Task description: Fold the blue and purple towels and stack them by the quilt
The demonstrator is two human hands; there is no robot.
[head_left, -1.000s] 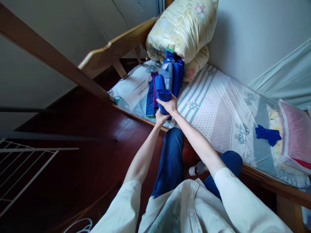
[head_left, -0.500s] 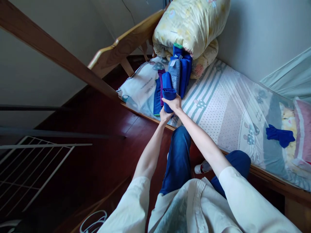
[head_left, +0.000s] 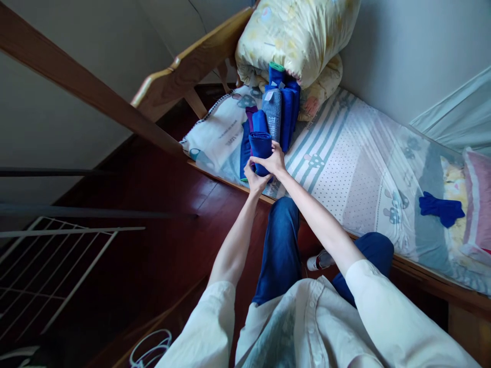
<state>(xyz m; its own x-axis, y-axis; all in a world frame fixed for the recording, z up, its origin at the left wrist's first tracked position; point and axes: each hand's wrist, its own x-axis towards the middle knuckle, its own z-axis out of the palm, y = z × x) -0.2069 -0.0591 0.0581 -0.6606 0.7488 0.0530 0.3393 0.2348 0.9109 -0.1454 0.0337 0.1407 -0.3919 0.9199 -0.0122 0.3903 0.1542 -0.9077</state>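
Observation:
A rolled blue towel (head_left: 261, 145) is between my two hands at the near side of a group of rolled cloths. My left hand (head_left: 256, 178) grips its near lower end, thumb toward the roll. My right hand (head_left: 274, 159) curls around its right side, fingertips touching the cloth. Just behind it lies another blue roll (head_left: 260, 121). A grey towel (head_left: 272, 115) with lettering and a pale tag stands beside that, next to more blue rolls (head_left: 287, 117). On the left, a purple cloth (head_left: 250, 113) and a dark blue one (head_left: 244, 148) are partly hidden.
The rolls lie on a bed with a patterned sheet (head_left: 330, 148). A folded yellow quilt (head_left: 299, 38) sits by the wooden headboard (head_left: 192, 61). Farther right are a crumpled blue cloth (head_left: 441, 208) and a pink pillow (head_left: 477, 199). A white rack (head_left: 76, 271) stands at left.
The towel roll has tipped, so more of its side shows and less of its top end. My right hand's fingers have shifted along its right side. The view has moved slightly.

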